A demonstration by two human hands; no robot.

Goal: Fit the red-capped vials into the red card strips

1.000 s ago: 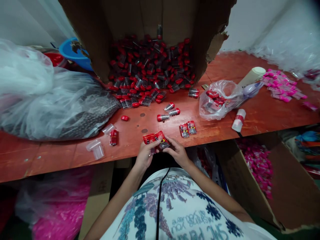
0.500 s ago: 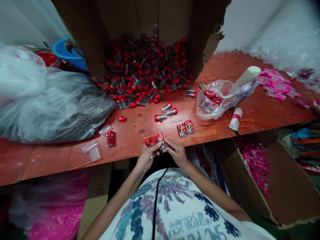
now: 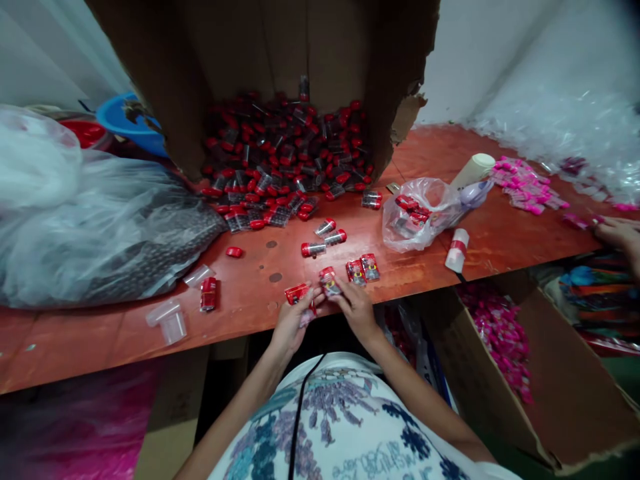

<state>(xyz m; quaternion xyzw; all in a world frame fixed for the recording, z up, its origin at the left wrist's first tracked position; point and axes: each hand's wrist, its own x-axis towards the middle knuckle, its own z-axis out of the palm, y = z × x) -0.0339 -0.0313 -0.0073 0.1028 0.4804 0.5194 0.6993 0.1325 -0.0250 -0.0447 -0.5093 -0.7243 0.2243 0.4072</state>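
At the front edge of the red wooden table [image 3: 500,233], my left hand [image 3: 293,323] is closed round a small red packet [image 3: 297,293]. My right hand [image 3: 356,308] pinches a second red packet [image 3: 329,281] just to the right of it. The two packets are apart. Two more red packets [image 3: 363,269] lie flat on the table beside my right hand. Beyond them lie a few red-capped clear vials [image 3: 323,241], and a torn cardboard box [image 3: 165,100] at the back spills a heap of such vials [image 3: 285,160].
A big clear bag [image 3: 90,220] fills the left of the table. Clear caps [image 3: 167,320] and another red packet [image 3: 209,294] lie left of my hands. A small plastic bag [image 3: 425,213], a white cup [image 3: 473,172] and pink items [image 3: 525,185] are on the right. Another person's hand [image 3: 620,235] rests at the right edge.
The joined red packets in my hands have come apart into two, one in each hand. The view has shifted, and another person's hand has come into sight at the right.
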